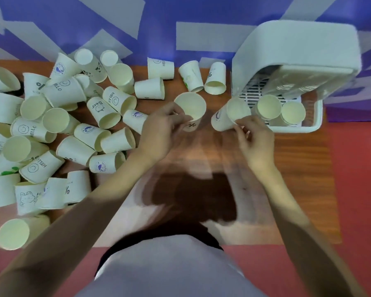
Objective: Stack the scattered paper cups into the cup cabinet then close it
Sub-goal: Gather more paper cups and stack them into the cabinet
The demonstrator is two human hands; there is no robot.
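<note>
Standing at a wooden table (201, 159), a person is holding one paper cup in each hand. The left hand (159, 133) is pinching a cup marked with a percent sign (191, 110) near its rim, mouth turned up toward the camera, fingers curled round the near side. The right hand (253, 138) is gripping a second cup (229, 116), this one bearing a blue emblem, tilted with its mouth pointing up and to the right, thumb and fingertips closing on the wall just below the rim. The two held cups are sitting close beside each other, not touching, above the middle of the table.

Just to the right, the white cup cabinet (296, 50) is standing with its lid (308, 80) swung up and open. Its tray (315, 121) is jutting forward, and two cups (281, 110) are lying in it side by side with their mouths facing the person, over a slotted white grille. The right-hand cup is hovering just beside the tray's left edge.

Across the left half of the table a big heap of loose cups (58, 129) is lying every which way, mostly on their sides, some printed with "HELLO" and a smiley. A few more cups (191, 76) are lying along the back edge, near the purple and white wall (180, 18). The person's shadow is falling dark over the near part of the table.
</note>
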